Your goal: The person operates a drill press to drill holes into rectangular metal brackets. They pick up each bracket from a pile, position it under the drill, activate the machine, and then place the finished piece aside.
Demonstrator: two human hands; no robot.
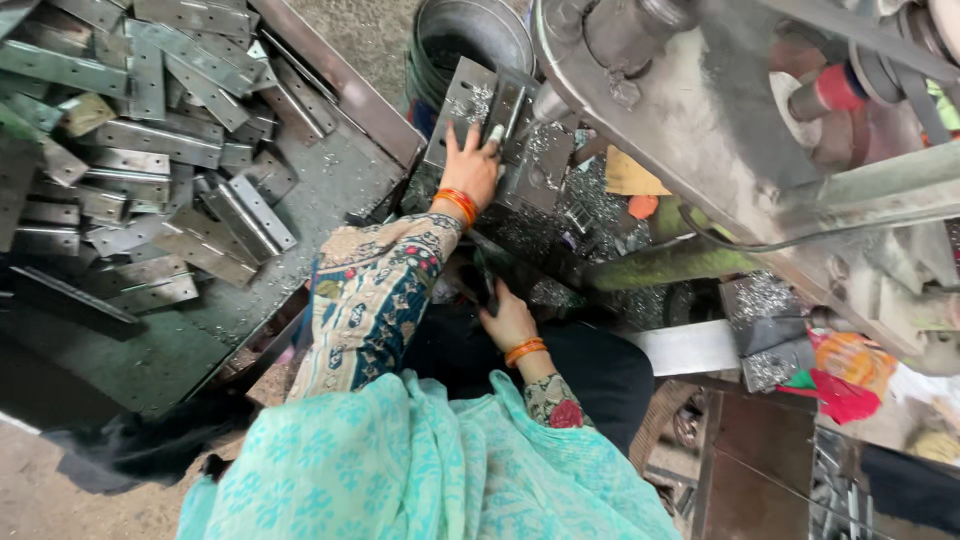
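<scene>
My left hand (470,165) reaches forward and presses flat on a grey metal hinge plate (462,100) lying on the bed of a press machine (640,90). Its fingers rest on the plate's edge beside the die block (540,165). My right hand (507,318) sits lower, near my lap, closed around a dark lever or handle (480,275) that is partly hidden. Both wrists carry orange bangles. Metal shavings cover the bed around the die.
A big heap of grey metal hinge plates (150,130) fills a tray (330,190) at the left. A round metal bucket (470,35) stands behind the bed. A green machine arm (670,262) and coloured rags (840,375) lie at the right.
</scene>
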